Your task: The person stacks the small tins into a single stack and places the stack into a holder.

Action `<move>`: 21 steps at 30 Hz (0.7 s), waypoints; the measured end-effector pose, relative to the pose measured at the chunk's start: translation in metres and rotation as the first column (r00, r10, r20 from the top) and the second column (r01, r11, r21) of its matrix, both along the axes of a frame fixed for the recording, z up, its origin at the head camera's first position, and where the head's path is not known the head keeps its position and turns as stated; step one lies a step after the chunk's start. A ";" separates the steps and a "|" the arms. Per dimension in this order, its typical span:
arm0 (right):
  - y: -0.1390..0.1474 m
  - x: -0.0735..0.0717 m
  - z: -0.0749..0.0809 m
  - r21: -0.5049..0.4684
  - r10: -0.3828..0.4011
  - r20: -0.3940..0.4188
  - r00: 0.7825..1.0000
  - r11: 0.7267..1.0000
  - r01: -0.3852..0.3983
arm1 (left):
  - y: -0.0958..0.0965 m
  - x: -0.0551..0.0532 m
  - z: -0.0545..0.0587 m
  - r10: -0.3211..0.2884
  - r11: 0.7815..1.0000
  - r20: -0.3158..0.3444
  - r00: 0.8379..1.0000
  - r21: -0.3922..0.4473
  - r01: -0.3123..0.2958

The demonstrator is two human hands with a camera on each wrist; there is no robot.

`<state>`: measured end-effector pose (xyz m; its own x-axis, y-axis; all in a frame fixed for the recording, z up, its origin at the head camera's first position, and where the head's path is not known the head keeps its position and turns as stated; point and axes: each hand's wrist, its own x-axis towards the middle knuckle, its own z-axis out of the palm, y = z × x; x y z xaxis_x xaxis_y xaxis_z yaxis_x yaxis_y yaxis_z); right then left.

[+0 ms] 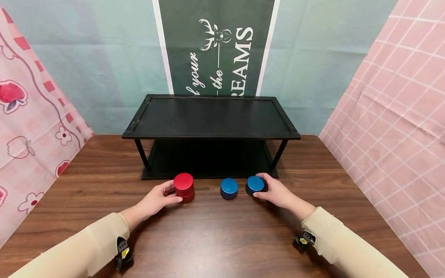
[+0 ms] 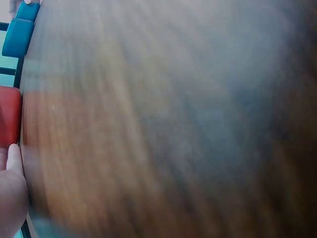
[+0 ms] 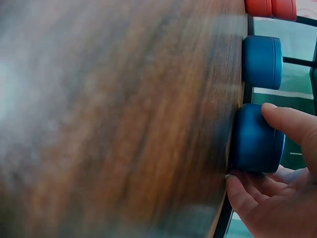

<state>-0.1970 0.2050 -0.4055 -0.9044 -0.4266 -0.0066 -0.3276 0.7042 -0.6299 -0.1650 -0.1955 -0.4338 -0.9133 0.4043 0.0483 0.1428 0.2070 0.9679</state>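
Two red round tins are stacked on the wooden table, the upper red tin (image 1: 183, 183) sitting slightly off-centre over the lower red tin (image 1: 188, 197). My left hand (image 1: 158, 199) holds the stack from the left, its thumb low at the front and its fingers reaching behind. To the right, a blue round tin (image 1: 229, 188) stands by itself. Beside it is a second blue tin (image 1: 255, 185), pinched by my right hand (image 1: 276, 191) between thumb and fingers; in the right wrist view this blue tin (image 3: 255, 141) appears to rest on the tabletop.
A black two-tier shelf (image 1: 212, 117) stands behind the tins, its lower board close to them. The wooden table (image 1: 215, 239) stretches toward me. Pink cloths hang left and right, and a green-blue printed cloth (image 1: 114, 58) hangs at the back.
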 end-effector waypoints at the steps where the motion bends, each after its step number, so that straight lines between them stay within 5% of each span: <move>1: 0.000 0.001 0.001 -0.003 -0.004 -0.001 1.000 1.000 0.004 | 0.001 0.000 0.000 0.002 1.000 0.001 1.000 0.002 -0.002; 11: 0.002 0.011 0.003 -0.034 -0.009 -0.031 0.999 0.999 0.008 | -0.003 0.002 0.000 0.005 0.999 0.021 1.000 -0.054 -0.004; 21: 0.006 0.011 0.011 -0.076 -0.069 0.004 0.998 0.995 0.069 | 0.000 0.001 0.001 0.003 1.000 0.013 1.000 -0.026 -0.003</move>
<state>-0.1859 0.2111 -0.3946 -0.9318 -0.3624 0.0222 -0.2789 0.6753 -0.6828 -0.1642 -0.1955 -0.4331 -0.9150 0.4027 0.0259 0.1296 0.2324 0.9640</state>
